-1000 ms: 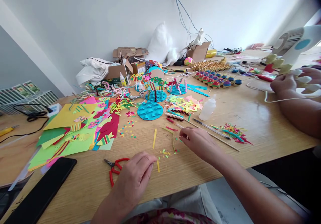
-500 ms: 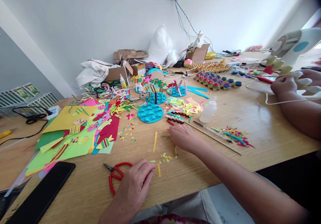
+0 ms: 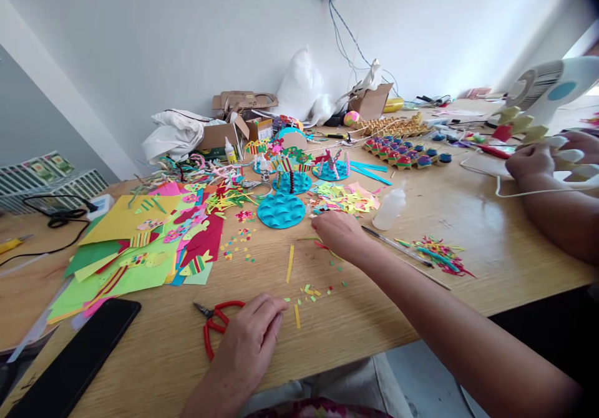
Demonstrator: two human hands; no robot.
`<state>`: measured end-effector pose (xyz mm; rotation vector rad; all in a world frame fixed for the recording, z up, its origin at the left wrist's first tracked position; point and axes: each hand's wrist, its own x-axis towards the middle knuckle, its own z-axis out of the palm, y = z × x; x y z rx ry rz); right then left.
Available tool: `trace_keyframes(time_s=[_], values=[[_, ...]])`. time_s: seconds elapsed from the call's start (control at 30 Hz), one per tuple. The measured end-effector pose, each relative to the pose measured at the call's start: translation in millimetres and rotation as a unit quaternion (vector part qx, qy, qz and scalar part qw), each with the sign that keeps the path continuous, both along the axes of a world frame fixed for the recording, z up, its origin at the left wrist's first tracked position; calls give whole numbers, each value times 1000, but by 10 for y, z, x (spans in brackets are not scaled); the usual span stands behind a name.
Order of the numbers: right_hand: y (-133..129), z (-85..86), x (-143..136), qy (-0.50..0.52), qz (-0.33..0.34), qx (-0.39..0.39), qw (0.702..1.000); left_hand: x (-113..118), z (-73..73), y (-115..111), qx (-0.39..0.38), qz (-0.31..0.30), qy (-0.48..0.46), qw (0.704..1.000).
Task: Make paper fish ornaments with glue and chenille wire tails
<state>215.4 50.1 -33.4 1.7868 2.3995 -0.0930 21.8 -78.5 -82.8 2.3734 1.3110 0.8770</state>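
1. Currently, the right hand [image 3: 337, 234] reaches beside the round blue scalloped disc [image 3: 281, 211]; its fingertips are hidden, grip unclear.
2. The left hand [image 3: 253, 337], fingers curled close together, pinch unclear, lies by the red-handled metal pliers [image 3: 216, 325] on the wooden table [image 3: 163, 349].

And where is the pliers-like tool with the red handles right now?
In the head view, the red-handled metal tool lies on the wooden table, just left of the person's left hand and right of the black phone.
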Motion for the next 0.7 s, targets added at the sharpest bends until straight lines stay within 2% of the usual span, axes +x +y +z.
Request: trace_keyframes(time_s=[0.17, 0.23, 0.33, 0.4, 0.5, 0.6, 0.7], values=[[-373, -42, 194, 22, 26, 22, 999, -67, 7, 9, 25, 25, -8, 999], [-568, -138, 272, 62, 52, 25, 996, -100, 10, 13, 51, 36, -19, 998], [-789, -345, 335, 137, 40, 59, 988, -148, 24, 16, 92, 78, -45, 992], [-872, -477, 339, 151, 31, 69, 986, -169, 41, 18, 112, 107, -65, 986], [-951, -597, 306, 138, 46, 64, 987, -173, 63, 19, 121, 118, -80, 982], [-1047, -592, 227, 143, 85, 56, 984, -155, 65, 16, 116, 120, -88, 982], [-1149, -504, 84, 185, 118, 44, 975, -127, 58, 10, 112, 119, -97, 982]])
